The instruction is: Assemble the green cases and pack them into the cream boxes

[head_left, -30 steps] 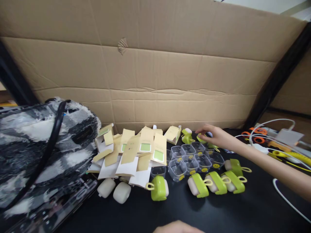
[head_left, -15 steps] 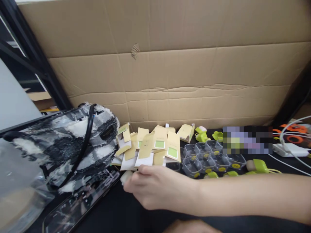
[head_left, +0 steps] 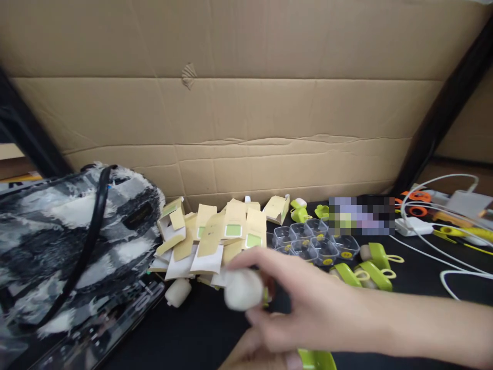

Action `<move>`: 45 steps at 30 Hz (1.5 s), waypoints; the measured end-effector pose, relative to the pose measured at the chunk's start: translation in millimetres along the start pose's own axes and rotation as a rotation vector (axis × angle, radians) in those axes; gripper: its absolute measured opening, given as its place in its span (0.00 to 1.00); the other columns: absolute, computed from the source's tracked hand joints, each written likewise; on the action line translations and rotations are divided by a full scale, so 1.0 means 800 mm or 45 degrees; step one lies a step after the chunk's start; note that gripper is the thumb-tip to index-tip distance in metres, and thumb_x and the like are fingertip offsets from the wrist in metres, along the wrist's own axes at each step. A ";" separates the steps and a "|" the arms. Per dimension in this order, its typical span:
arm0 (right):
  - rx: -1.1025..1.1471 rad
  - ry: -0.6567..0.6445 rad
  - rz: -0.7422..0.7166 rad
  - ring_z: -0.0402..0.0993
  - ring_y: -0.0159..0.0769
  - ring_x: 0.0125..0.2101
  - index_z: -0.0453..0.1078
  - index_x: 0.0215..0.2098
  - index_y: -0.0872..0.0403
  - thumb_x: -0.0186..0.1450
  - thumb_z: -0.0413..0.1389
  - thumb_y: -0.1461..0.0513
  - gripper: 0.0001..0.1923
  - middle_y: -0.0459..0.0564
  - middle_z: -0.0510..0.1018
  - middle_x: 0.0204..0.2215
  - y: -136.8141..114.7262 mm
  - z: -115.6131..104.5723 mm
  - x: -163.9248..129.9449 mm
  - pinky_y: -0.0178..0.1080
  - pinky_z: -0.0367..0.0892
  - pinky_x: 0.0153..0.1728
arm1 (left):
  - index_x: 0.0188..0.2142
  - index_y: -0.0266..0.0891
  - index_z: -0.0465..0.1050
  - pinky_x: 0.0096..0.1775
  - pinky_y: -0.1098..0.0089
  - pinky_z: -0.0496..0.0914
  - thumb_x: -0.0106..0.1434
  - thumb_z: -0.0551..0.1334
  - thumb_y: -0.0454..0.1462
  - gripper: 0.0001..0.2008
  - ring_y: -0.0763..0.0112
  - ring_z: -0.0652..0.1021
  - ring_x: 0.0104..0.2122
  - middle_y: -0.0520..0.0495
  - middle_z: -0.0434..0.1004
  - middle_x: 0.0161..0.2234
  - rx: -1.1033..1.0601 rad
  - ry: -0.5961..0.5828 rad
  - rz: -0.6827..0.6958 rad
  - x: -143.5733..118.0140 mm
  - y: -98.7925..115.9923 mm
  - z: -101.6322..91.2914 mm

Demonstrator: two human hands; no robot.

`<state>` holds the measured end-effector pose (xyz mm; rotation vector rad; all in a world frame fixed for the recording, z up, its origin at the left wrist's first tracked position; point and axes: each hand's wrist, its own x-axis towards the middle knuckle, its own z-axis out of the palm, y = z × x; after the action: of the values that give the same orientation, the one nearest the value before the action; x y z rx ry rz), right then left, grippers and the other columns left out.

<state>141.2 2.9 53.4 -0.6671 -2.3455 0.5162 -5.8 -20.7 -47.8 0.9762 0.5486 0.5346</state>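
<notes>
The person's right hand (head_left: 304, 303) is reaching in from the right side, and its fingers are closing around a white rounded case (head_left: 243, 289), which is lifted a little above the black table (head_left: 416, 288). The picture is blurred there, but the grip looks firm on the case. The left hand (head_left: 254, 354) is showing only partly at the bottom edge, under the right one, and a green cover (head_left: 316, 359) is lying against it; I cannot tell whether the fingers are holding it.

Just behind the lifted case, a pile of small cardboard boxes (head_left: 215, 236) is lying against the big cardboard wall (head_left: 246, 128). Another white case (head_left: 177, 292) is resting on the table near the pile. To the right, clear plastic trays (head_left: 316, 244) are standing together, and green covered cases (head_left: 370, 267) are lying beside them. A furry black and white bag (head_left: 69, 241) is sitting on the left, and white cables (head_left: 442, 226) are running on the far right.
</notes>
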 end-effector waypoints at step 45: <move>-0.204 0.210 -0.076 0.80 0.32 0.41 0.70 0.48 0.54 0.59 0.63 0.67 0.19 0.46 0.83 0.40 0.027 0.028 -0.092 0.27 0.71 0.46 | 0.33 0.40 0.66 0.29 0.72 0.49 0.49 0.62 0.38 0.11 0.74 0.64 0.27 0.56 0.62 0.29 -0.601 0.088 -0.072 0.002 0.015 0.029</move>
<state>182.4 -26.3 -8.4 -0.6829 -2.2584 0.2385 8.4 -28.3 -27.7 0.4940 0.4804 0.6142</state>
